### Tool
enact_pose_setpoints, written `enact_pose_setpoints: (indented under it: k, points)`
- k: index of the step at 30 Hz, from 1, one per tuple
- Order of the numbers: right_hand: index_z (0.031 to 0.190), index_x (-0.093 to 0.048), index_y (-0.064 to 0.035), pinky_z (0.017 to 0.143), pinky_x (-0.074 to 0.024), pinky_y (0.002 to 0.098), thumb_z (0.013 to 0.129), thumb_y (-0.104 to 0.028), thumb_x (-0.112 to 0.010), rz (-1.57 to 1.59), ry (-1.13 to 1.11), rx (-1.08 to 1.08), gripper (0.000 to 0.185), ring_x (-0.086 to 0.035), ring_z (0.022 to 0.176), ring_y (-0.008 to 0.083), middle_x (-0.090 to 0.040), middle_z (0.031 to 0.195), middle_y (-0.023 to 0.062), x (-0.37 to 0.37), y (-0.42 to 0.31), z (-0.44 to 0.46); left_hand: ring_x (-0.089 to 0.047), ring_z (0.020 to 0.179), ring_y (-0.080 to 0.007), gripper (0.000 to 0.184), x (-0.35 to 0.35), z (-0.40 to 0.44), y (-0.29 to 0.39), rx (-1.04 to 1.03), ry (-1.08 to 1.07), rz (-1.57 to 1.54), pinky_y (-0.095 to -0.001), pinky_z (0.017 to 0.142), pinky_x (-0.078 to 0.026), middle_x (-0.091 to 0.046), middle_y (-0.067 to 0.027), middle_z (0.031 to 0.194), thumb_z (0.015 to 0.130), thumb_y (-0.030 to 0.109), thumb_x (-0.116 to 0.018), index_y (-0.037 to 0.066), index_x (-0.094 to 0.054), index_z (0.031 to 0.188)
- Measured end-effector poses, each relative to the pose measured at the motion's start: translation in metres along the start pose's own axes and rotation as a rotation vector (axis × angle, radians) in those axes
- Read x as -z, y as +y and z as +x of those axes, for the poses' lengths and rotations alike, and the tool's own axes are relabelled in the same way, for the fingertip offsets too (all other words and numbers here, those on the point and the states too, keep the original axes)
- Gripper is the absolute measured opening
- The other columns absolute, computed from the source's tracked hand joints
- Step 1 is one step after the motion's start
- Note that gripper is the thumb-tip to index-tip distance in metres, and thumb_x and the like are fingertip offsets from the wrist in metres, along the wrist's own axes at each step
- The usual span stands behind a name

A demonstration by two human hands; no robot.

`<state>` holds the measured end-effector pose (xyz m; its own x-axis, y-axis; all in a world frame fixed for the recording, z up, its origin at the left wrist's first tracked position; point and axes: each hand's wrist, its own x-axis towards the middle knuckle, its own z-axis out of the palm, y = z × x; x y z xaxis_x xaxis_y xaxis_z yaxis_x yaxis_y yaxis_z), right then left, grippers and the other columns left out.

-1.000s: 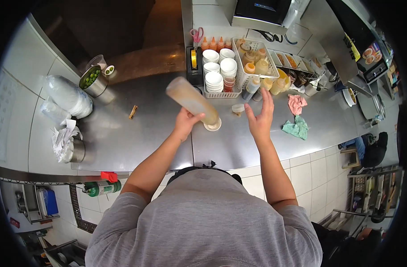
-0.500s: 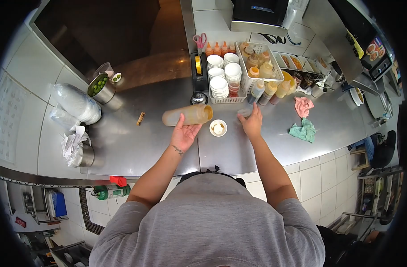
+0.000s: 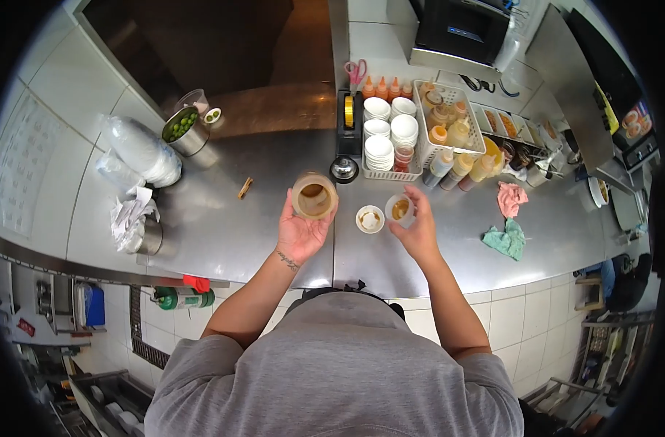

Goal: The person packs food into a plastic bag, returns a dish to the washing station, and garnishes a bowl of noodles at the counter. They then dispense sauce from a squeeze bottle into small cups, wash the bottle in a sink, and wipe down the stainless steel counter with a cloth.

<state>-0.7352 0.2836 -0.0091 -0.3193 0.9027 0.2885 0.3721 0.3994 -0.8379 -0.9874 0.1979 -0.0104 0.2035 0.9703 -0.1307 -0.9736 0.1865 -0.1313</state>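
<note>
translucent, faintly yellowed plastic makes up the bottle (image 3: 315, 195) at the middle of the frame, its wide round mouth turned toward the camera and a brown-amber residue showing inside. the left hand (image 3: 302, 237) grasps it from below, palm turned up, thumb along one side and fingers along the other. just to the right of centre, the right hand (image 3: 420, 231) grips a small clear cup-shaped piece (image 3: 400, 210) between thumb and fingers; its rim is round and an amber film shows within. between the hands, close beside that piece, a small white dish (image 3: 370, 219) has a round lip and brown smears around a pale middle.

under them runs a smooth, brushed steel counter (image 3: 223, 229), dully reflective. a domed, shiny metal bell (image 3: 344, 169) is near the bottle, and a brown, stick-like piece (image 3: 246, 188) lies left of it. above the dish, toward the upper middle, white cups (image 3: 379, 151) are stacked in a perforated plastic basket; to its right, a lattice-walled basket (image 3: 479, 145) holds squeeze bottles. crumpled pink cloth (image 3: 511, 199) and green cloth (image 3: 504, 239) lie right of centre, softly creased. at upper left, round green fruit (image 3: 179, 127) fills a cylindrical metal pot.
</note>
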Motion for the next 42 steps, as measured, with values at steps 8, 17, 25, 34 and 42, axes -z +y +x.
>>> enact_pose_setpoints:
  k: [8,17,25,34,42]
  points:
    - [0.130,-0.051,-0.0064,0.092,-0.0449,0.0361,0.067,-0.008,-0.082,0.173,-0.247,-0.107,0.070,-0.057,0.110,0.0219,-0.057,0.122,0.0094,-0.017,-0.024,0.005,-0.053,0.123,-0.0285,0.068,-0.011,-0.035,-0.029,-0.282,-0.029,0.091,-0.0391,0.102,-0.049,-0.053,-0.0139,0.133,0.091,0.051,-0.058,0.002,-0.043,0.135]
    - [0.132,-0.050,-0.0024,0.078,-0.0508,0.0262,0.074,-0.001,-0.077,0.443,-0.700,-0.030,0.064,-0.061,0.091,0.0142,-0.062,0.106,0.0066,-0.102,-0.101,-0.047,-0.059,0.115,-0.0249,0.067,0.031,-0.220,0.005,-0.618,0.076,0.208,-0.0362,0.097,-0.051,-0.056,-0.0112,0.130,0.092,0.052,-0.056,0.004,-0.042,0.136]
    - [0.125,-0.058,-0.0039,0.077,-0.0527,0.0303,0.068,-0.006,-0.082,0.294,-1.154,0.033,0.062,-0.060,0.092,0.0172,-0.060,0.108,0.0080,-0.317,-0.242,-0.157,-0.049,0.126,-0.0272,0.066,0.084,-0.495,0.031,-1.000,0.078,0.030,-0.0415,0.108,-0.039,-0.051,-0.0140,0.136,0.091,0.046,-0.059,0.004,-0.041,0.138]
    - [0.126,-0.058,-0.0033,0.067,-0.0469,0.0253,0.068,-0.018,-0.085,-0.100,-1.794,0.227,0.066,-0.058,0.075,0.0121,-0.062,0.084,0.0051,-0.584,-0.363,-0.316,-0.050,0.123,-0.0306,0.056,0.153,-0.809,0.034,-1.619,0.585,-0.211,-0.0468,0.105,-0.042,-0.052,-0.0155,0.130,0.088,0.034,-0.065,0.005,-0.043,0.131]
    - [0.124,-0.059,0.0009,0.071,-0.0501,0.0274,0.069,-0.023,-0.085,-0.249,-1.851,0.223,0.066,-0.062,0.083,0.0143,-0.066,0.093,0.0098,-0.809,-0.439,-0.331,-0.052,0.116,-0.0311,0.074,0.213,-0.957,0.236,-1.746,0.687,-0.542,-0.0457,0.100,-0.043,-0.052,-0.0131,0.125,0.080,0.059,-0.065,0.007,-0.046,0.130]
